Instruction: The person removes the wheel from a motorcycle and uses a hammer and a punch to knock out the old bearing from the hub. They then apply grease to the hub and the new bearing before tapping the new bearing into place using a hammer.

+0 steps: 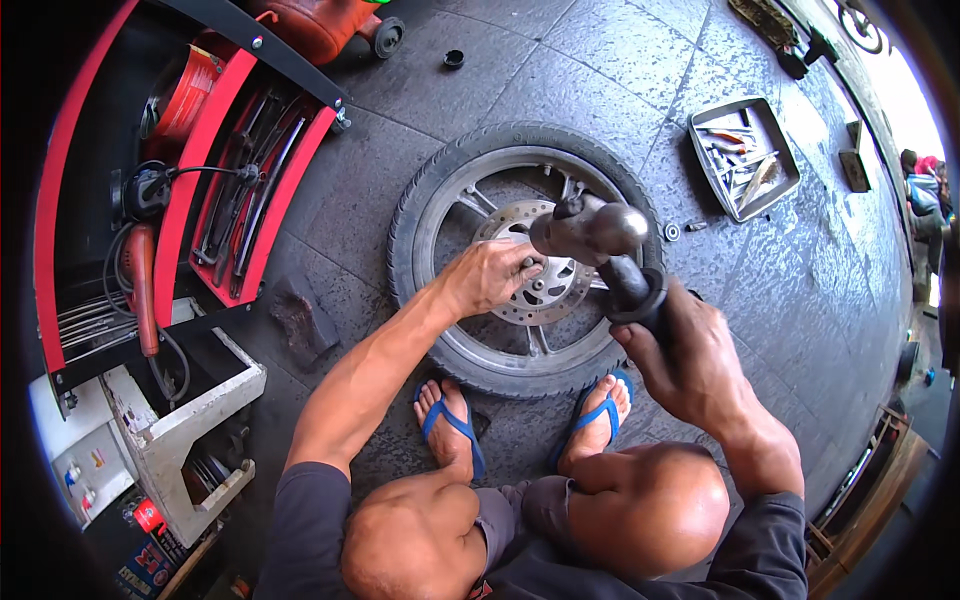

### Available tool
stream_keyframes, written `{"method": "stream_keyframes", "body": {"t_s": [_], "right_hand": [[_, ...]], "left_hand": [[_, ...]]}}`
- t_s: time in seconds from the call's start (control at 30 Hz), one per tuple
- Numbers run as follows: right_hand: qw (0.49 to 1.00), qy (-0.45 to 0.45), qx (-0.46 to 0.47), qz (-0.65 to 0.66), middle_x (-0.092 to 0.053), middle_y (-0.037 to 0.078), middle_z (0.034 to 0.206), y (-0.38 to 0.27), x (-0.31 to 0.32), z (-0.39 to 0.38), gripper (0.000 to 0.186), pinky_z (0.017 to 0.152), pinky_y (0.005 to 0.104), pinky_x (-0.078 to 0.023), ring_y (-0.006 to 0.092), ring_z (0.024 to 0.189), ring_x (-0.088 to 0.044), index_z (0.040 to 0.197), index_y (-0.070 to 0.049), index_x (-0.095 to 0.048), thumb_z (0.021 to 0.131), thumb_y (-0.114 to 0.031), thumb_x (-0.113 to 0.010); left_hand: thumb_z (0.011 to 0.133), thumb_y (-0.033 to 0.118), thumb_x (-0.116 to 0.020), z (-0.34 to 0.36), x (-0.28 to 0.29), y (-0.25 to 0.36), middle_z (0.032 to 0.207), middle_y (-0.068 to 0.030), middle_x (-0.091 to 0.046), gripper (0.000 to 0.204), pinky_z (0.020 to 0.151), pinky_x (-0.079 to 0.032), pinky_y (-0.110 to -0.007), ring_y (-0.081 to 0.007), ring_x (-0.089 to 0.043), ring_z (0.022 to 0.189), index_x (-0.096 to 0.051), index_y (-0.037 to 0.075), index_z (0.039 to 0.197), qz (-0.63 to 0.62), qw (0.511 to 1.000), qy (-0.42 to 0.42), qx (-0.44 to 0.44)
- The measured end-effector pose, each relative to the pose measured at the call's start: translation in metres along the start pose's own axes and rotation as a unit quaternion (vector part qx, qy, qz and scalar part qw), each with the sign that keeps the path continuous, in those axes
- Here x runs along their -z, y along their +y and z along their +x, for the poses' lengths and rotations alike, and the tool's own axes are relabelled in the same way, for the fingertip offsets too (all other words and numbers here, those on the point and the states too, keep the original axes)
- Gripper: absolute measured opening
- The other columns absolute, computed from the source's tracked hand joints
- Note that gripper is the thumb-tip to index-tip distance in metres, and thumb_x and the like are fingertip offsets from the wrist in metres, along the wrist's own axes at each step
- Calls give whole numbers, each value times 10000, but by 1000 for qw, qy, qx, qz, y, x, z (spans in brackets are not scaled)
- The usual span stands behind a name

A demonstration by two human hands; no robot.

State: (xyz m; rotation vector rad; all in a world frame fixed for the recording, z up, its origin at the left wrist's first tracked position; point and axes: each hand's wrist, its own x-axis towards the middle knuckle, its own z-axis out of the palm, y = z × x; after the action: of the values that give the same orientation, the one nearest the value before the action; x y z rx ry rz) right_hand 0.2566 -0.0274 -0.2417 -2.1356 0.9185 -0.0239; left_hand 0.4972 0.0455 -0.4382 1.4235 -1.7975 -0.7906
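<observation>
Nearest the camera, the person squats in blue flip-flops (451,425) on the dark tiled floor (560,90), knees bent up. The right hand (690,360) has its grip wrapped tight around the black handle of a hammer (600,245), whose heavy steel head hangs just above the hub. The left hand (490,275) reaches forward with fingers pressed together on something small at the wheel's centre; what it pinches is hidden under the fingertips, so I cannot tell what it is.

The motorcycle wheel (520,260) lies flat on the floor just in front of the feet, tyre still on the rim, with the perforated brake disc (540,285) facing up.

The risk, as I judge it, lies in how close things sit: the left fingers rest right under the hammer head, so a blow that lands off-centre could strike them. A glancing hit could also mark or bend the thin disc, and the wheel, resting loose on the floor, could shift under the strike. Bare toes sit touching the tyre's edge too.

Farther off, a washer (671,232) lies beside the tyre, a grey metal tray of tools (742,155) sits to the right, and a red tool rack (250,190) stands at left.
</observation>
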Motion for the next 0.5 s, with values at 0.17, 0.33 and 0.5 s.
{"method": "stream_keyframes", "body": {"t_s": [0.17,0.33,0.5], "right_hand": [[986,76,145,-8,-672,214,982,-24,25,-14,431,701,471,-554,426,830,-692,1197,24,-551,859,-159,-747],[996,23,79,29,-680,210,975,-17,20,-20,473,732,464,-562,422,846,-697,1236,11,-556,835,-131,-763],[995,20,52,87,-692,197,937,-5,11,-18,451,720,457,-559,398,850,-711,1235,6,-558,845,-110,-752]], "left_hand": [[935,162,-663,9,-13,-11,949,-175,-708,209,799,-552,-460,-385,-687,928,-670,73,1125,39,996,34,-77],[906,139,-683,6,-7,-11,946,-183,-700,214,794,-549,-464,-392,-682,923,-664,74,1109,-5,998,16,-62],[895,132,-686,9,0,-3,891,-182,-684,206,778,-535,-473,-402,-663,868,-639,56,1080,15,1000,-3,-25]]}}
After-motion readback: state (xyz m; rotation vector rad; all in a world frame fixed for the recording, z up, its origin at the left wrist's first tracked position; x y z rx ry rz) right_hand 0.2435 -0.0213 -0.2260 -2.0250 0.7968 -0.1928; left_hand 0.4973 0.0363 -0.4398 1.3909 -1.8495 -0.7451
